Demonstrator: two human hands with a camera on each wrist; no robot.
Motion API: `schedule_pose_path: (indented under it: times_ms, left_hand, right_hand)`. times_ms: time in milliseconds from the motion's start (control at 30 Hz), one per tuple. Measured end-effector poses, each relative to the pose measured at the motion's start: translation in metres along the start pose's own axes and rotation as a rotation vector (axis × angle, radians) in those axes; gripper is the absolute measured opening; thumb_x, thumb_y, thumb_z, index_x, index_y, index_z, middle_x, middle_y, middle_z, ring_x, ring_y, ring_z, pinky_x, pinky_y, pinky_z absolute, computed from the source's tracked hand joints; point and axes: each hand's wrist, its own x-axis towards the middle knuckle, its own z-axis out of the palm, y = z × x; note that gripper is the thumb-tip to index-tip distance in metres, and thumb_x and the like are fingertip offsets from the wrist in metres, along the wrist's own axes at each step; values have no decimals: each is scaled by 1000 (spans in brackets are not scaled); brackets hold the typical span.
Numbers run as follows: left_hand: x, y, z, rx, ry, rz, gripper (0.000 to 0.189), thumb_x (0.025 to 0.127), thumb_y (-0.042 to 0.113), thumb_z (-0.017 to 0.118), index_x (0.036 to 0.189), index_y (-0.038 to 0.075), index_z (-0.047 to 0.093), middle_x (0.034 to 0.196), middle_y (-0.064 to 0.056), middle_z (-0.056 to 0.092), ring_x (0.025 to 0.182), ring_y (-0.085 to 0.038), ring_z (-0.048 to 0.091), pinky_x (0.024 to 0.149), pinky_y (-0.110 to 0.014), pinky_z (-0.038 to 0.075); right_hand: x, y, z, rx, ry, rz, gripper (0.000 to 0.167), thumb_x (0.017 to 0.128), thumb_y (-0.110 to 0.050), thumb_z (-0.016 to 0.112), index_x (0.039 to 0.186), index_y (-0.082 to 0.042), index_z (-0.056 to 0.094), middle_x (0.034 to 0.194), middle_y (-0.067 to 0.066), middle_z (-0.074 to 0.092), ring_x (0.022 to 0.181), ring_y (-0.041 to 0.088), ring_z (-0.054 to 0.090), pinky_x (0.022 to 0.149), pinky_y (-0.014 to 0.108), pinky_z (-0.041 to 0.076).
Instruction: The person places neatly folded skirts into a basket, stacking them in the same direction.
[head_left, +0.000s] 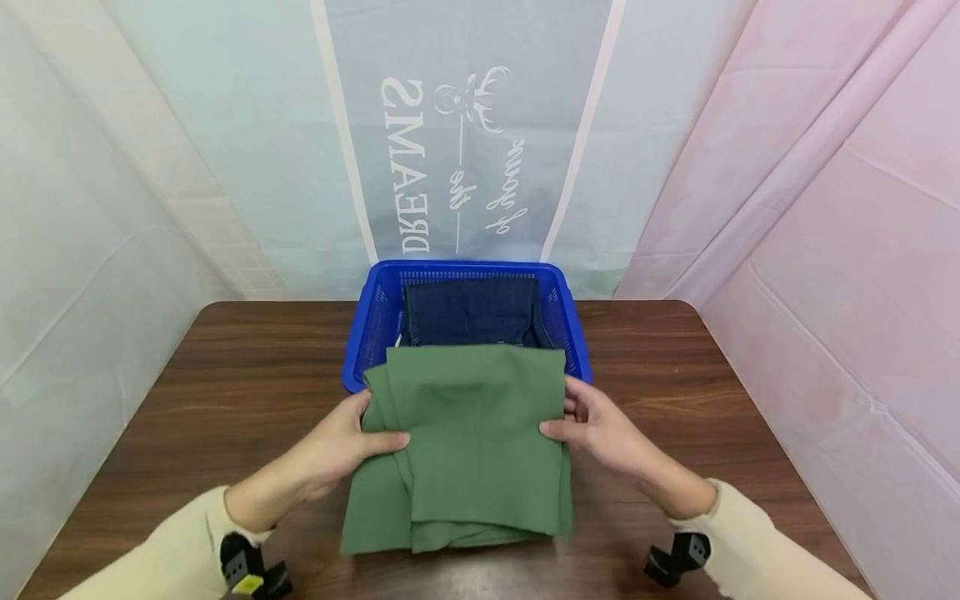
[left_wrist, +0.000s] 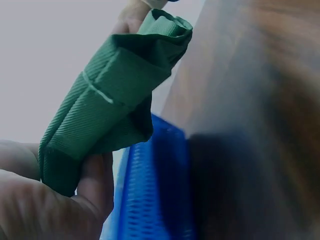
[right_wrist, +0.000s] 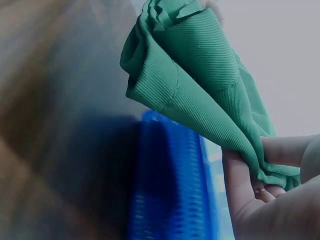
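A folded green garment (head_left: 480, 442) hangs between both hands, over the near side of a blue plastic basket (head_left: 362, 333). My left hand (head_left: 341, 446) grips its left edge, thumb on top and fingers underneath. On the opposite edge my right hand (head_left: 603, 429) pinches the cloth the same way. In the left wrist view the green garment (left_wrist: 107, 95) sits between thumb and fingers; in the right wrist view the garment (right_wrist: 200, 85) shows several folded layers above the table. Folded dark blue denim (head_left: 472, 310) lies inside the basket, its near part hidden by the green cloth.
The basket stands at the far middle edge of a dark brown wooden table (head_left: 255, 375). Behind it hangs a pale curtain (head_left: 465, 167) with mirrored lettering and a deer's head. Pale cloth walls (head_left: 847, 250) rise at both sides. Each wrist wears a small black camera (head_left: 678, 557).
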Motion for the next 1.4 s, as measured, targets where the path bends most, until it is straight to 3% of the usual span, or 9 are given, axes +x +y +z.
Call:
schedule_pose_path:
  times_ms: [133, 367, 533, 667, 900, 1000, 1133, 1300, 1400]
  left_hand:
    - [17, 29, -9, 71, 22, 11, 71, 97, 4, 68, 155, -3, 28, 144, -25, 53, 124, -32, 59, 101, -41, 52]
    - [49, 75, -28, 108, -14, -62, 73, 98, 4, 66, 157, -3, 22, 146, -24, 49, 126, -32, 57, 102, -40, 52]
    - [72, 97, -41, 110, -55, -130, 75, 100, 3, 62, 158, -1, 16, 148, -24, 45, 127, -34, 56, 99, -41, 54]
    - [91, 108, -50, 118, -56, -132, 71, 101, 2, 61, 158, -2, 19, 146, -26, 45, 120, -33, 61, 98, -42, 55]
    - [125, 111, -62, 158, 8, -142, 64, 102, 2, 60, 155, 0, 26, 144, -24, 47, 108, -23, 63, 95, -39, 56]
    - [140, 109, -68, 157, 37, -149, 66, 101, 2, 60, 157, 0, 24, 147, -24, 45, 117, -31, 60, 99, -42, 54]
    - [159, 98, -76, 148, 61, -159, 69, 100, 0, 61, 157, -2, 23, 150, -25, 42, 130, -38, 51, 106, -45, 49]
    - [175, 80, -81, 115, 58, -220, 67, 100, -3, 59, 156, -6, 21, 149, -26, 41, 119, -32, 58, 102, -41, 53]
    - [181, 71, -78, 143, 62, -262, 77, 101, -2, 58, 160, -4, 8, 155, -27, 34, 122, -33, 57, 99, -40, 54]
  right_hand:
    - [14, -27, -12, -56, 61, 12, 66, 98, -1, 62, 155, 3, 30, 135, 24, 60, 96, 15, 68, 73, 27, 57]
    - [42, -69, -31, -77, 64, 48, 65, 100, 2, 57, 157, 2, 27, 142, 30, 52, 105, 23, 70, 84, 43, 61]
    - [62, -90, -44, -152, 46, 114, 61, 103, -2, 54, 157, 2, 27, 149, 25, 48, 119, 28, 63, 92, 45, 58]
    - [81, -101, -51, -195, 77, 142, 58, 103, -3, 54, 156, 3, 29, 150, 23, 48, 127, 34, 56, 100, 47, 54]
    - [116, -103, -61, -232, 162, 191, 60, 104, -6, 56, 156, 2, 29, 155, 20, 42, 136, 36, 48, 109, 52, 45]
    - [131, -97, -63, -238, 204, 208, 62, 103, -6, 57, 157, 2, 28, 159, 20, 37, 137, 36, 47, 109, 52, 45]
    - [148, -90, -62, -253, 254, 238, 64, 102, -6, 58, 158, 3, 27, 159, 21, 37, 136, 37, 48, 107, 50, 47]
    - [167, -78, -61, -319, 271, 309, 70, 102, -5, 60, 160, 3, 21, 159, 23, 35, 133, 38, 51, 103, 48, 51]
    - [173, -70, -62, -375, 263, 357, 70, 102, -5, 60, 160, 2, 22, 157, 23, 37, 130, 38, 53, 101, 47, 53]
